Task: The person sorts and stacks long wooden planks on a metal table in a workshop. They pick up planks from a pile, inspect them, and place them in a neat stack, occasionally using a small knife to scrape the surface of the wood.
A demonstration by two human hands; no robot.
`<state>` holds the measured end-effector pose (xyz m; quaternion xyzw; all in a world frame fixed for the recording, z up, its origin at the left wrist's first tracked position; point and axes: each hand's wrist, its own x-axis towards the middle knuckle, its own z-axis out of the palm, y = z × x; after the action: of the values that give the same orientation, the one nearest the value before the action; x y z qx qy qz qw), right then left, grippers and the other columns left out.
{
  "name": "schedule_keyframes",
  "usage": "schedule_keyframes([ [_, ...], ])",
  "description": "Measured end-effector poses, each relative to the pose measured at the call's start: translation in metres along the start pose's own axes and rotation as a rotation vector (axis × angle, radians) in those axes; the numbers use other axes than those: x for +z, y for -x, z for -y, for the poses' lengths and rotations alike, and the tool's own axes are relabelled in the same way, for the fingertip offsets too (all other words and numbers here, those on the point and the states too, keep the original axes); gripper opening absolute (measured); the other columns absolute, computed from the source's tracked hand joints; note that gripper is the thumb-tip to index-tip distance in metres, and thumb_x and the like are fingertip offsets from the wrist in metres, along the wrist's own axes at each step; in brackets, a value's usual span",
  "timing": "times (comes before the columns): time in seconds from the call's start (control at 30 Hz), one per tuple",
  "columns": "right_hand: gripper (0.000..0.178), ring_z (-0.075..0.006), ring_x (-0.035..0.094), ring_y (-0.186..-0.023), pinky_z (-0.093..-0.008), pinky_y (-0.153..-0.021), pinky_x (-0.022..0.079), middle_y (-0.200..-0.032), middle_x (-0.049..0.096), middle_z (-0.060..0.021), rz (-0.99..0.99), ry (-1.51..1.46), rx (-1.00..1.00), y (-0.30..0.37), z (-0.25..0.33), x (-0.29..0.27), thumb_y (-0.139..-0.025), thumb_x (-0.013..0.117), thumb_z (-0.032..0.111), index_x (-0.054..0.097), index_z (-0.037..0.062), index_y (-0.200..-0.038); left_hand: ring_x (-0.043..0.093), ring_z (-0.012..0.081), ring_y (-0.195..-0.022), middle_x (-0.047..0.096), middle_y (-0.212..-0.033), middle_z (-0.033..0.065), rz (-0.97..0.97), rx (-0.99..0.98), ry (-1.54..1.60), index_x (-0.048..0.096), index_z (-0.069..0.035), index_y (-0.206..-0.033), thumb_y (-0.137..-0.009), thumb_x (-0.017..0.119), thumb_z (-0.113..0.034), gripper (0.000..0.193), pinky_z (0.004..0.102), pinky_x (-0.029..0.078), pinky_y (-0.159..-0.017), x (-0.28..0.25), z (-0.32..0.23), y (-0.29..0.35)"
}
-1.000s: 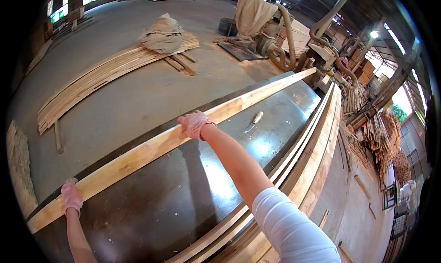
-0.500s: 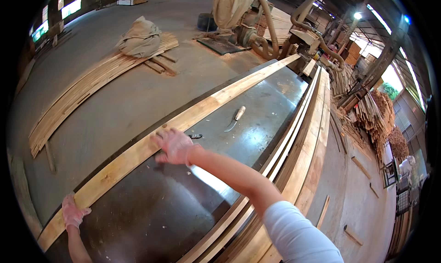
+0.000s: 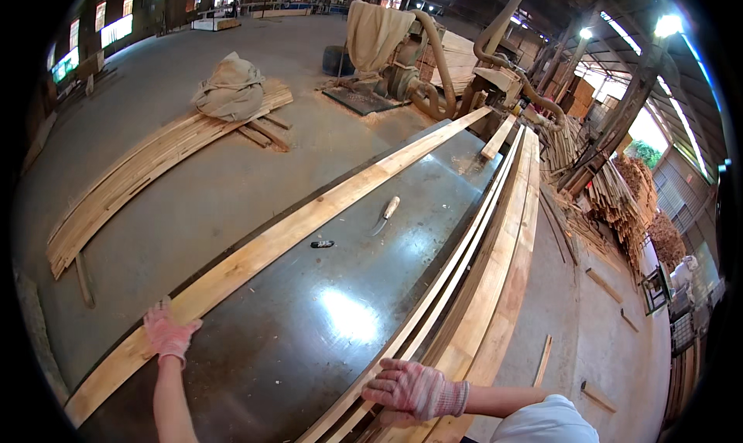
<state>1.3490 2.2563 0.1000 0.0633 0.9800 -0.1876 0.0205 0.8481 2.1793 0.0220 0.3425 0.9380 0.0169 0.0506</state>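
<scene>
A long pale wooden board (image 3: pixel 271 246) lies along the far-left edge of a dark metal table (image 3: pixel 255 358). My gloved left hand (image 3: pixel 169 333) rests on its near part, fingers spread across the wood. My gloved right hand (image 3: pixel 414 389) is over the near end of the stacked boards (image 3: pixel 472 319) on the table's right side. Its fingers are curled together, and whatever they may grip is hidden. Between board and stack lie a hooked knife (image 3: pixel 389 209) with a pale handle and a small black object (image 3: pixel 322 244), perhaps a folding knife.
A machine with thick hoses (image 3: pixel 441 75) stands at the table's far end, where a short board (image 3: pixel 498 137) lies. On the floor at left, a cloth sack (image 3: pixel 231 87) sits on a stack of strips (image 3: pixel 155 172). Wood bundles (image 3: pixel 619 199) lean by a post at right.
My right hand has left the long board and moved right and nearer, to the stacked boards. My left hand has shifted a little farther up the board. The small black object is now uncovered.
</scene>
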Motion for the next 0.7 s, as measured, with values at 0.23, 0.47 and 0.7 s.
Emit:
schedule_keyframes([
  [0.23,0.064,-0.0318,0.061,-0.124,-0.0511,-0.119,0.035,-0.131,0.065,-0.0161,0.141,0.197,0.052,0.003,0.005,-0.027,-0.09,0.064,0.046,0.057,0.0034,-0.137,0.031,0.0301,-0.153,0.038,-0.164,0.0145,0.059,0.468,0.012,0.036,-0.008,-0.16,-0.079,0.049,-0.088,0.114,0.0463,0.013,-0.128,-0.037,-0.094,0.097],
  [0.47,0.073,-0.0267,0.056,-0.13,-0.0481,-0.121,0.03,-0.135,0.06,-0.0079,0.036,0.417,0.132,0.0,-0.035,-0.047,-0.093,0.056,0.063,0.052,0.0109,-0.145,0.034,0.0391,-0.149,0.039,-0.159,0.021,0.336,0.814,-0.126,0.037,-0.004,-0.157,-0.075,0.064,-0.083,0.117,0.0507,0.02,-0.126,-0.083,-0.124,0.28],
  [0.7,0.07,-0.0306,0.06,-0.128,-0.0479,-0.122,0.028,-0.126,0.068,-0.0127,0.015,0.266,0.195,-0.002,-0.072,0.003,-0.097,0.05,0.064,0.052,0.0125,-0.145,0.031,0.0344,-0.151,0.039,-0.159,0.0165,0.501,0.521,-0.252,0.041,-0.004,-0.154,-0.073,0.073,-0.07,0.109,0.0465,0.018,-0.126,-0.098,-0.163,0.331],
])
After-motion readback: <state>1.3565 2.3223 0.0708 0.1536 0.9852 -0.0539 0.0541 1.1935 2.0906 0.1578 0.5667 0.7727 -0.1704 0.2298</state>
